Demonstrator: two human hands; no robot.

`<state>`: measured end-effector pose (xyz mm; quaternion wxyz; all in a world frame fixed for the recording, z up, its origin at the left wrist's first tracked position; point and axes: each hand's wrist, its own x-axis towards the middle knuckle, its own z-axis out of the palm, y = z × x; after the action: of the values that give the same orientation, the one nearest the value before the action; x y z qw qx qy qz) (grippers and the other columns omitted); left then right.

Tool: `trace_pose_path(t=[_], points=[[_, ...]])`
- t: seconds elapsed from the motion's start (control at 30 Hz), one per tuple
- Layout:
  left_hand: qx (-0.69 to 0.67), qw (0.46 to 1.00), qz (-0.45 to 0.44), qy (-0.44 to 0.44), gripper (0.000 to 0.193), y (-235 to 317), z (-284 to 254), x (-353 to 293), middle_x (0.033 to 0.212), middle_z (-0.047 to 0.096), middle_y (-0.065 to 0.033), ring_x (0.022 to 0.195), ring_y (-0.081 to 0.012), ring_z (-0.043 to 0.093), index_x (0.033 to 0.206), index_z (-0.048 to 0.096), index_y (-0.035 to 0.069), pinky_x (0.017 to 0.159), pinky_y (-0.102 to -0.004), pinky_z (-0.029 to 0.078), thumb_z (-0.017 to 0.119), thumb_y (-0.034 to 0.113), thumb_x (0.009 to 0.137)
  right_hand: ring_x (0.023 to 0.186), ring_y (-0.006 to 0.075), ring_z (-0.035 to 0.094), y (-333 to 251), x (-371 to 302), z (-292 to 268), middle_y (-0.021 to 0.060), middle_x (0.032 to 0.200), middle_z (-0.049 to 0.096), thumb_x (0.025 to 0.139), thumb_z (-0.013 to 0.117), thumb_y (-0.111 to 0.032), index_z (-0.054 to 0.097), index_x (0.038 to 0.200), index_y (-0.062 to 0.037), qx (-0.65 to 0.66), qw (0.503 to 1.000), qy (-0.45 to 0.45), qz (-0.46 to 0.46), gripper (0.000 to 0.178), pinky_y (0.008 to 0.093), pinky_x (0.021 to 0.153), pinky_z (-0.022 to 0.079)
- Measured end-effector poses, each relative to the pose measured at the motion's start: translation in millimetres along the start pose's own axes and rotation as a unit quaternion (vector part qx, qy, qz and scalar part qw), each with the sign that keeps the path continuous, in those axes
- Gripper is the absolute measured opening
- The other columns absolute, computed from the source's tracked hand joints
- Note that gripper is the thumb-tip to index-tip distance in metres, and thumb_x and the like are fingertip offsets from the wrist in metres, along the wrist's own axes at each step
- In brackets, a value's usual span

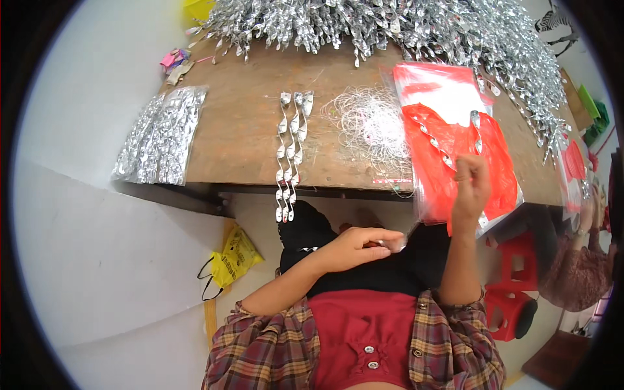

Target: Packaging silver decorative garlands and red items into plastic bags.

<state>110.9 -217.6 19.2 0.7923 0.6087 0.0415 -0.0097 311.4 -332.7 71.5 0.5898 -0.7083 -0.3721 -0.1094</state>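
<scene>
My left hand (364, 248) is over my lap, its fingers closed on a small shiny silver piece that shows at the fingertips. A bit of silver spiral shows beside its wrist; whether it is the same piece I cannot tell. My right hand (472, 185) is raised over a red plastic bag (497, 146), fingers curled in a pinch; what they hold, if anything, is too small to make out. Silver twisted strands (478, 133) lie on the red bag. Three silver spiral strands (287, 156) lie side by side, their lower ends hanging over the table's front edge.
A tangle of white thread (377, 127) lies mid-table. Silver spirals (312, 26) are heaped along the back. At left lies a clear bag of silver strands (162, 136). A yellow bag (235, 259) is on the floor. Another person (578, 260) sits at right near red stools (513, 266).
</scene>
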Motion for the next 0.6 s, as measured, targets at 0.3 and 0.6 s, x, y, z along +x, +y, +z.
trace_pose_path(t=[0.3,0.6], points=[[0.104,0.903,0.041,0.414,0.025,83.6,-55.7,-17.6,0.075,0.060,-0.0019,0.064,-0.0057,0.055,0.107,0.061,0.001,0.054,-0.0193,0.042,0.060,0.011,0.084,0.075,0.0075,0.049,-1.8,-5.7,2.6,0.0020,0.088,0.055,0.091,0.053,-0.007,0.055,0.111,-0.0024,0.208,0.968,-0.012,0.142,0.020,0.0217,0.068,0.041],[0.267,0.827,0.070,0.491,0.034,58.1,-181.8,0.7,0.062,0.047,0.0027,0.057,-0.0050,0.046,0.110,0.061,-0.003,0.051,-0.0233,0.037,0.060,0.010,0.079,0.075,0.0084,0.050,-1.6,-24.1,7.7,0.0032,0.089,0.057,0.090,0.054,-0.005,0.056,0.109,-0.0004,0.214,0.958,-0.115,0.155,0.019,0.0218,0.067,0.042]])
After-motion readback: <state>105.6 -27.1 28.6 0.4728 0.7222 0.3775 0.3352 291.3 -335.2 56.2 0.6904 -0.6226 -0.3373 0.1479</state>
